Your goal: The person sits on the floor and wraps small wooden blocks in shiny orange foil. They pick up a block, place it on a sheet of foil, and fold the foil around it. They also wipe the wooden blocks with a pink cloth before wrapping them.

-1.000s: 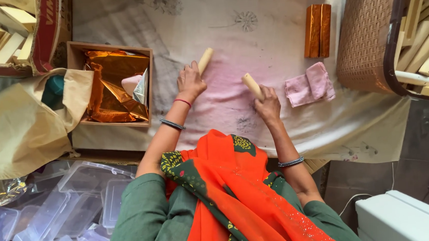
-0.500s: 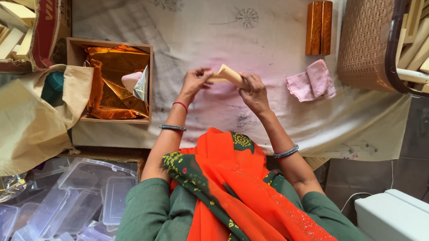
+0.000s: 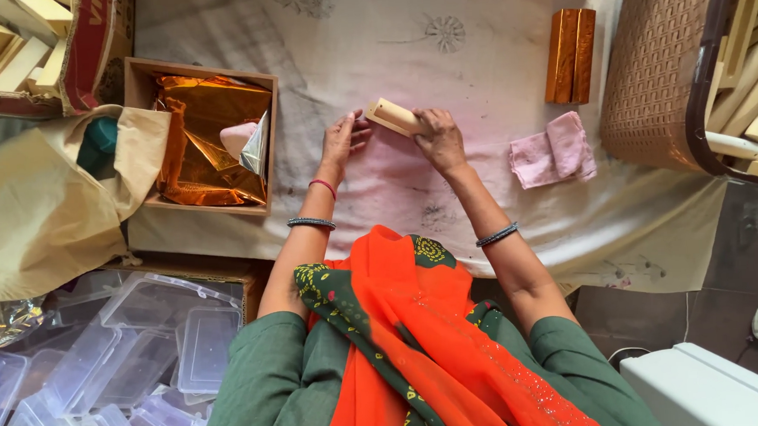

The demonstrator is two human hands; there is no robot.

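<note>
A: A second before, each hand had pressed its own pale block down on the cloth (image 3: pixel 474 52), well apart. Half a second before, the hands had met and the blocks were up between them

B: And at this moment?

A: Left to right: the left hand (image 3: pixel 342 142) lay with fingers spread and loose, holding nothing, its fingertips just short of the block (image 3: pixel 394 116). The right hand (image 3: pixel 440 138) was curled round the block's right end, just above the cloth at the middle. So I judged the two pieces had been brought together and passed to one hand

B: One block or two?

A: Hard to tell; it read as one piece, and the right fingers covered its far end

B: What else was about?

A: The box (image 3: pixel 137 139) of orange foil sat to the left, an orange-wrapped bar (image 3: pixel 570 55) and a pink rag (image 3: pixel 554 148) to the right, then a basket (image 3: pixel 656 60) of pale sticks, cut off by the edge. Clear tubs (image 3: pixel 135 338) lay lower left, blurred
</note>
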